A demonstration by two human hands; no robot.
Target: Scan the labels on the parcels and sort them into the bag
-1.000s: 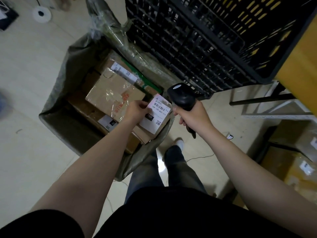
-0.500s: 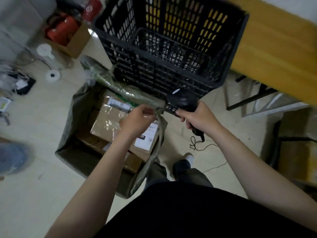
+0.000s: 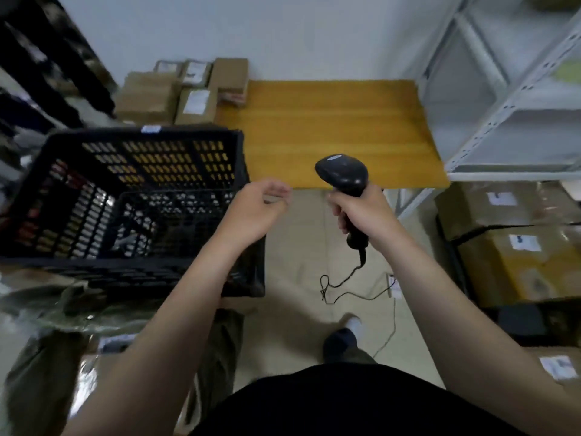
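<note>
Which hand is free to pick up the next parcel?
The left hand, loosely curled and empty by the black crate; the right hand grips the scanner.

Crate, tabletop and rack along a white wall

A black crate (image 3: 110, 133) with slotted walls stands at the left, its far right corner overlapping the near left edge of a yellow wooden tabletop (image 3: 330, 130) that runs back to the white wall (image 3: 283, 33). A white metal rack (image 3: 503, 105) with perforated uprights stands just right of the tabletop, touching its edge. Pale beige floor (image 3: 301, 247) shows between crate and rack. Dark shelving (image 3: 47, 64) at the upper left is too blurred to make out.
</note>
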